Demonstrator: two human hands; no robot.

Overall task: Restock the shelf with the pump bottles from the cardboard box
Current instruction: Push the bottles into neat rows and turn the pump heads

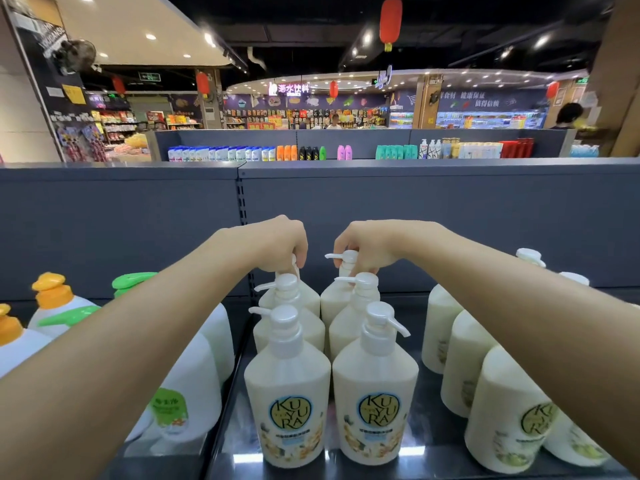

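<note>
Both arms reach forward over a dark, glossy metal shelf [239, 403] backed by a grey-blue panel. The left hand [280, 242] is closed around the white pump head of the rear-left cream plastic pump bottle [308, 299], fingers curled down over the top. The right hand [367, 244] grips the pump of the rear-right cream pump bottle [334, 303] the same way, its white nozzle sticking out to the left from under the fingers.

These two bottles stand upright at the back of two rows, side by side and nearly touching. In front of each stand two more of the same kind; the front pair [287, 393] shows round blue-and-gold "KUYURA" labels. To the right, apart from these rows, stands another line of cream bottles with green-tinted labels [502, 410]. To the left, partly behind the left forearm, are white bottles with green and orange caps [52, 296]. The cardboard box is not in view.
</note>
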